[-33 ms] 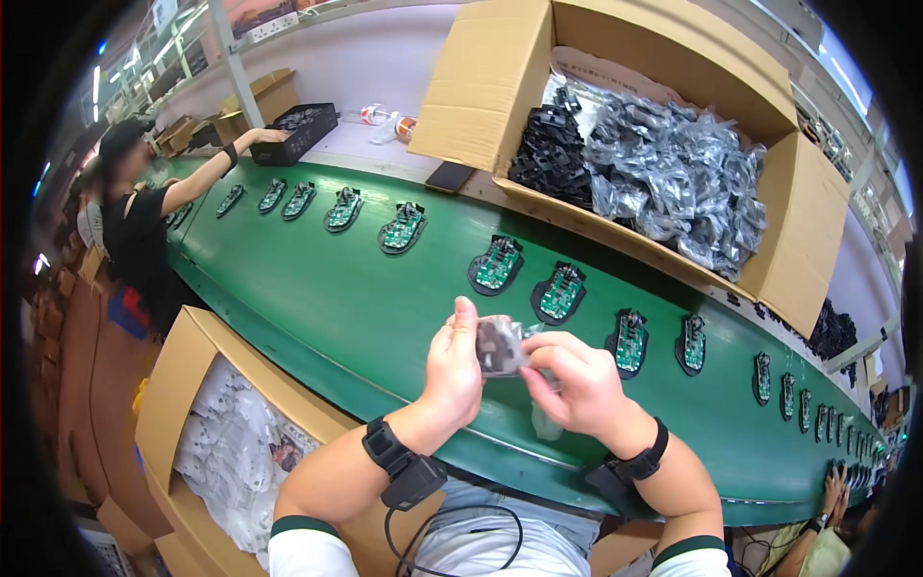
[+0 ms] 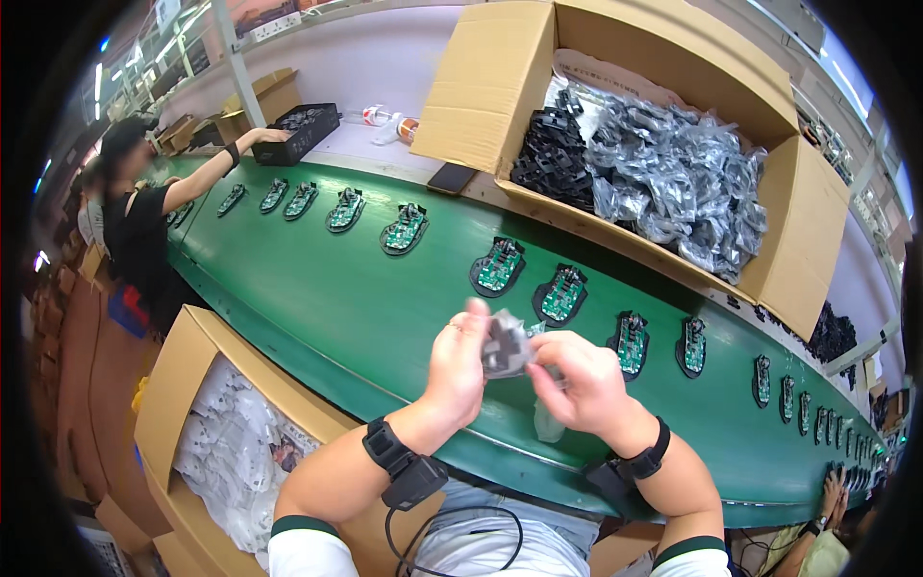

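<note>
Over the near side of the green belt, my left hand (image 2: 457, 365) grips a small dark plastic part in a clear bag (image 2: 506, 346), thumb pointing up along it. My right hand (image 2: 582, 380) pinches the bag's right side between thumb and fingers. A loose piece of clear plastic film (image 2: 548, 423) hangs below the right hand. Motion blurs the part, so its exact shape cannot be made out. Just beyond my hands, black shells with green circuit boards (image 2: 561, 294) lie on the belt.
A large open carton (image 2: 471, 106) of bagged and loose black parts stands behind the belt. Another carton (image 2: 178, 413) full of clear plastic bags is at my lower left. A co-worker (image 2: 135, 212) reaches into a black bin (image 2: 312, 135); another person's hands (image 2: 834, 495) are at far right.
The bagged part has tilted and shifted slightly to the right, with my left thumb. My right hand keeps its pinch on the bag.
</note>
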`<control>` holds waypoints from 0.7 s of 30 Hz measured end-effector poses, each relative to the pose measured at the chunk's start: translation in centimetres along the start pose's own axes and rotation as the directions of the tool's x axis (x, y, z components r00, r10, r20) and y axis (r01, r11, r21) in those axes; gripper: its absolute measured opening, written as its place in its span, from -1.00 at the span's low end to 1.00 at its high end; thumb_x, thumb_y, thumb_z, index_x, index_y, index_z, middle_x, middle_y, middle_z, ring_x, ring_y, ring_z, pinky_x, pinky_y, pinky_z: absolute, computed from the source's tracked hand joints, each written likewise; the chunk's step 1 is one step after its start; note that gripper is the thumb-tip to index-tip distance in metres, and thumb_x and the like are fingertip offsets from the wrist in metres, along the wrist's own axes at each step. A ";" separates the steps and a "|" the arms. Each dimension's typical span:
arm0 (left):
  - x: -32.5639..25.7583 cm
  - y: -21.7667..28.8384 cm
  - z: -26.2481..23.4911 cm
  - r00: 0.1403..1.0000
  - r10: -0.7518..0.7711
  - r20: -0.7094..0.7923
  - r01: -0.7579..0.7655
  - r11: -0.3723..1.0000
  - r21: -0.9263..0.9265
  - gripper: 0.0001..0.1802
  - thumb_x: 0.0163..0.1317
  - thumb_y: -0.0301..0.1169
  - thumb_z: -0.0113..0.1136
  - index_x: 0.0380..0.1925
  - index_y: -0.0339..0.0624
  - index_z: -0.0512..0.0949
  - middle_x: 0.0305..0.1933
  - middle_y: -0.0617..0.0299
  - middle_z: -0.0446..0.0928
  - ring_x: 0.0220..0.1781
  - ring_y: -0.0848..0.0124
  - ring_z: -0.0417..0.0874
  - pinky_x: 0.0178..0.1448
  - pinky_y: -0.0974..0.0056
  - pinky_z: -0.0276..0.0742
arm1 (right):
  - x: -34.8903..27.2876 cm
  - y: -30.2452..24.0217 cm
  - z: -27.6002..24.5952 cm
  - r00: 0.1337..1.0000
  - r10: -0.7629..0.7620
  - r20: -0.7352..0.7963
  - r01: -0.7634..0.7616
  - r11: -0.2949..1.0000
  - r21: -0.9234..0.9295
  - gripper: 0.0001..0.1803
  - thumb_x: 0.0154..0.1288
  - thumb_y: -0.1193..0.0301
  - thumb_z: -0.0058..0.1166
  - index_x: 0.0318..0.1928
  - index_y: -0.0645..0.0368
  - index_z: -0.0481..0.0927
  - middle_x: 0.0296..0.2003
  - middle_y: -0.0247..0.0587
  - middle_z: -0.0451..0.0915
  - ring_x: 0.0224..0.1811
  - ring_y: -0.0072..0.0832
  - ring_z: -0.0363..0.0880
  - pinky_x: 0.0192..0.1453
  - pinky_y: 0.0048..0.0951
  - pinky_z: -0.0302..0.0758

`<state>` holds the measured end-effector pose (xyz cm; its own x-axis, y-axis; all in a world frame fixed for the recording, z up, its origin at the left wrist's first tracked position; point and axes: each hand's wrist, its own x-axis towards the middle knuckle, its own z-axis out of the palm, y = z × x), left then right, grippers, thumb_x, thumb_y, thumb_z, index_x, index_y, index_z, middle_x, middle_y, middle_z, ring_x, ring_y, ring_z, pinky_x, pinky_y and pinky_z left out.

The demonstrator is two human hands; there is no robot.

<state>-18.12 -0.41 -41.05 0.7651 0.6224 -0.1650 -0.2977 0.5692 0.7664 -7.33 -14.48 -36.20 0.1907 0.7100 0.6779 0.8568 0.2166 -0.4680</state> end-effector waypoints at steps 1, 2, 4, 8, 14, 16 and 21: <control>0.0 -0.1 -0.2 0.992 0.078 0.100 -0.083 0.995 0.047 -0.70 0.54 -0.19 0.11 -0.11 -0.25 0.49 -0.01 0.11 0.66 -0.04 0.46 0.69 0.08 0.30 0.66 | 0.2 -0.1 -0.3 0.997 0.071 0.007 -0.071 0.997 0.016 -0.88 0.18 0.57 0.28 -0.25 0.19 0.64 -0.30 -0.11 0.71 -0.36 -0.17 0.73 -0.29 -0.31 0.67; 0.0 -0.1 -0.4 0.968 0.149 0.202 -0.169 0.982 0.087 -0.78 0.52 -0.29 0.15 -0.11 -0.25 0.50 0.01 0.11 0.65 -0.02 0.47 0.68 0.10 0.32 0.64 | 0.5 0.2 -0.7 0.995 0.096 -0.007 -0.096 0.995 0.010 -0.89 0.20 0.58 0.28 -0.25 0.20 0.65 -0.31 -0.10 0.71 -0.36 -0.18 0.73 -0.29 -0.32 0.67; -0.2 0.2 -0.2 0.894 0.291 0.341 -0.379 0.896 0.230 -0.89 0.38 -0.59 0.21 -0.16 -0.26 0.49 0.08 0.08 0.63 0.07 0.50 0.61 0.17 0.35 0.56 | 1.0 0.7 -1.4 0.991 0.120 -0.066 -0.121 0.993 -0.004 -0.89 0.23 0.58 0.26 -0.22 0.22 0.66 -0.36 -0.07 0.69 -0.38 -0.20 0.72 -0.32 -0.34 0.64; 0.2 1.2 0.3 0.772 0.491 0.403 -0.606 0.759 0.237 -0.84 0.34 -0.63 0.22 -0.21 -0.24 0.42 0.00 0.07 0.63 -0.01 0.52 0.61 0.08 0.37 0.55 | 1.9 1.0 -2.8 0.984 0.173 0.039 -0.168 0.980 -0.104 -0.94 0.25 0.55 0.24 -0.26 0.20 0.63 -0.44 -0.06 0.64 -0.45 -0.19 0.67 -0.35 -0.30 0.58; 0.5 2.8 0.1 0.890 0.310 0.334 -0.386 0.902 0.190 -0.64 0.37 -0.59 0.21 0.11 -0.29 0.37 -0.17 0.23 0.60 -0.16 0.58 0.60 -0.08 0.39 0.57 | 2.4 0.7 -3.0 0.960 0.258 0.111 -0.238 0.956 -0.172 -0.89 0.27 0.53 0.20 -0.21 0.20 0.56 -0.44 -0.07 0.62 -0.44 -0.15 0.65 -0.32 -0.26 0.58; 1.1 2.8 -0.3 0.884 0.277 0.376 -0.384 0.889 0.249 -0.55 0.41 -0.54 0.20 0.26 -0.34 0.39 -0.11 0.22 0.62 -0.14 0.57 0.62 -0.07 0.40 0.58 | 2.5 0.7 -2.7 0.965 0.255 0.055 -0.243 0.956 -0.164 -0.84 0.29 0.53 0.19 -0.13 0.22 0.57 -0.40 -0.07 0.64 -0.41 -0.17 0.67 -0.29 -0.28 0.59; 2.1 1.8 -1.3 0.908 0.261 0.328 -0.345 0.909 0.232 -0.81 0.42 -0.53 0.23 -0.01 -0.33 0.61 -0.06 0.24 0.66 -0.11 0.59 0.64 -0.02 0.42 0.58 | 3.1 0.6 -2.3 0.920 0.364 0.143 -0.380 0.918 0.115 -0.71 0.34 0.44 0.26 0.03 0.28 0.62 -0.37 -0.13 0.64 -0.38 -0.32 0.62 -0.20 -0.35 0.57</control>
<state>-17.79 2.64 -40.81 0.8045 0.5371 0.2536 -0.4021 0.1782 0.8981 -5.12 -13.63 -33.06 0.4186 0.8282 0.3726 0.6588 0.0055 -0.7523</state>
